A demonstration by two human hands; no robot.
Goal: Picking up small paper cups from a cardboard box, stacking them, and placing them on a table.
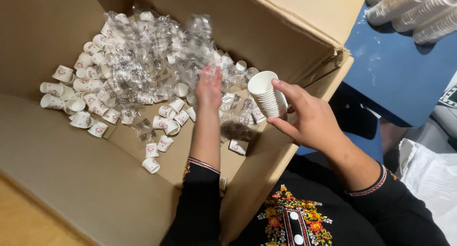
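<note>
Cup stack (269, 96): I log a nested stack of small white paper cups clamped in my right hand (307, 117), fingers wrapped round its lower end. Long axis tilted, open mouth up and to the left, toward the box interior.
Right hand: closed on the stack, held over the near box edge, just right of my left hand.
Left hand (209, 88): reaching into the box, fingers loosely extended; blurred, so I cannot tell whether it pinches anything. It touches or hovers at the clear wrap.
Loose cups (164, 120): scattered on the box floor, mostly left of and below the left hand, several close to it, lying at all angles. Left hand is the nearer one.
Plastic wrap (157, 51): crumpled clear sleeves, beyond the left hand.
Cardboard box (62, 179): large, open, surrounds both hands' work.
Sleeved cup stacks (414, 10): far right of the right hand, on a blue surface (395, 74).
</note>
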